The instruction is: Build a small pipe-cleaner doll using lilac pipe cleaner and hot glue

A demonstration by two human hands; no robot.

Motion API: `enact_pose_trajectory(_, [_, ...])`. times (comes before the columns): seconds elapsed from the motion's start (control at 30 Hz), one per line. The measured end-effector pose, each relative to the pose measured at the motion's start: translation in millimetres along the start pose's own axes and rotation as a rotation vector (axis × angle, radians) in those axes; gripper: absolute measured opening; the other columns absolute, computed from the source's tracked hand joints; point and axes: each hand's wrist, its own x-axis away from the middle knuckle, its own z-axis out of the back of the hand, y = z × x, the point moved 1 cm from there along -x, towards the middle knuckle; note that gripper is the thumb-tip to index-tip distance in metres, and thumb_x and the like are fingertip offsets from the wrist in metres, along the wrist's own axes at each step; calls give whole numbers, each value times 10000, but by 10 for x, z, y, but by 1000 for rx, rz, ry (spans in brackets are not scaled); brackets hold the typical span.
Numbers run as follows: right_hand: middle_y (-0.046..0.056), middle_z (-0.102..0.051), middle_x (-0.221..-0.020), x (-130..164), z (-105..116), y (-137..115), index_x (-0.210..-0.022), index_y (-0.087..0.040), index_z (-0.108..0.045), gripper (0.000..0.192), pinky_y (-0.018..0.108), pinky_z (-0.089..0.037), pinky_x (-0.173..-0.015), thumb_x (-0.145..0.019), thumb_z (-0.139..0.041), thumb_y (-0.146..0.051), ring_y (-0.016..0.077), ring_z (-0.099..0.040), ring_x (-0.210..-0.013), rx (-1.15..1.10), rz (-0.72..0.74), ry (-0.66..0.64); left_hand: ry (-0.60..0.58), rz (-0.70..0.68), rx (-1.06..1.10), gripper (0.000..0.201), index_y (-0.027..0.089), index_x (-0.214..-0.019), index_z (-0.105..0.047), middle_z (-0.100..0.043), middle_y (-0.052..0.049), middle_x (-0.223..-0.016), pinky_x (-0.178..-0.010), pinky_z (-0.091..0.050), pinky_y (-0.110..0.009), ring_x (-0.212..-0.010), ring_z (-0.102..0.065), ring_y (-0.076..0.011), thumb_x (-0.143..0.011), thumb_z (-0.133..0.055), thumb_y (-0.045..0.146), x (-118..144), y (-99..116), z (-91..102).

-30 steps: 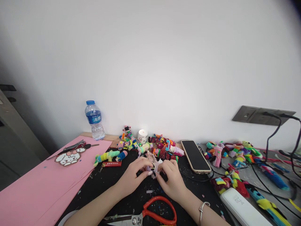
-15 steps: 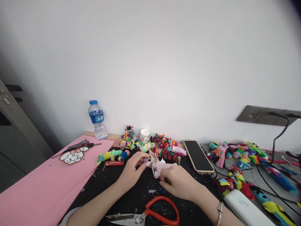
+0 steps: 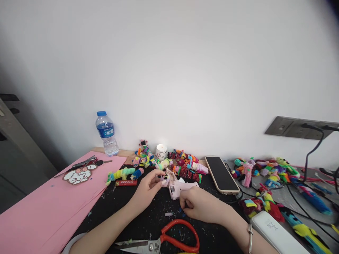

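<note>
Hands at a cluttered craft table, one holding a small lilac fuzzy piece against a pale pink glue gun.

Nearest, at 6 o'clock, red-handled scissors (image 3: pixel 169 241) lie on the black mat (image 3: pixel 127 215) among trimmings. Above them the right hand (image 3: pixel 202 208) curls loosely just beside the glue gun (image 3: pixel 180 186), fingers bent; whether it grips anything is unclear. The left hand (image 3: pixel 147 188) pinches the lilac piece (image 3: pixel 165 181) at the gun's nozzle end. By the look of it, gluing is underway and this piece is unfinished. At 3 o'clock lie a white power bank (image 3: pixel 275 234) and a phone (image 3: pixel 220 174). Farther back, many finished bright wrapped figures (image 3: pixel 182 165) suggest much work done. At 10 o'clock lie pink paper (image 3: pixel 53 201) and a water bottle (image 3: pixel 106 134).
</note>
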Motion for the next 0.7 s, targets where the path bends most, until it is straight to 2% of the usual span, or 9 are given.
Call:
enact_pose_trajectory(0.1, [-75,-404,-570,-25,7,35,-757,-162,-610,182,158,-264,-469,-635,-555,-39,63,-369,-510,-140,13,-12,-1,30,46,167,208,-966,-550,-610,-20,-942,-807,-471,-289,-887,-594,-176,-805,-558,249,-14,-16,8])
enact_pose_trajectory(0.17, [-75,-400,-582,-17,31,42,-762,-157,-611,166,155,-271,-474,-650,-558,-46,60,-371,-515,-171,6,-23,4,38,69,171,206,-962,-549,-613,-14,-915,-779,-475,-278,-852,-596,-166,-803,-568,264,-18,-20,13])
enact_pose_trajectory(0.37, [-49,-483,-646,84,91,-14,-857,-172,-642,245,170,-272,-479,-628,-629,-86,85,-421,-562,-16,-44,-60,0,34,84,189,190,-968,-549,-616,-22,-897,-742,-475,-273,-818,-593,-164,-800,-575,272,-20,-27,19])
enact_pose_trajectory(0.5, [-47,-490,-639,94,41,-29,-797,-173,-650,226,176,-253,-459,-629,-584,-38,76,-392,-518,-12,-30,-75,-6,26,80,201,183,-971,-544,-593,-30,-923,-740,-471,-286,-810,-583,-163,-805,-572,294,-26,-36,23])
enact_pose_trajectory(0.57, [-47,-482,-646,73,25,-36,-785,-173,-648,223,173,-267,-464,-625,-578,-34,81,-399,-533,-54,-8,-47,-14,28,84,212,180,-967,-542,-583,-34,-928,-721,-473,-288,-797,-580,-164,-801,-576,307,-27,-38,23])
enact_pose_trajectory(0.7, [-24,-529,-793,20,38,-64,-770,-164,-619,236,164,-334,-538,-609,-558,-3,85,-441,-630,-211,87,114,-50,45,101,225,184,-964,-540,-585,-26,-879,-693,-469,-285,-779,-576,-168,-794,-589,323,-18,-37,17])
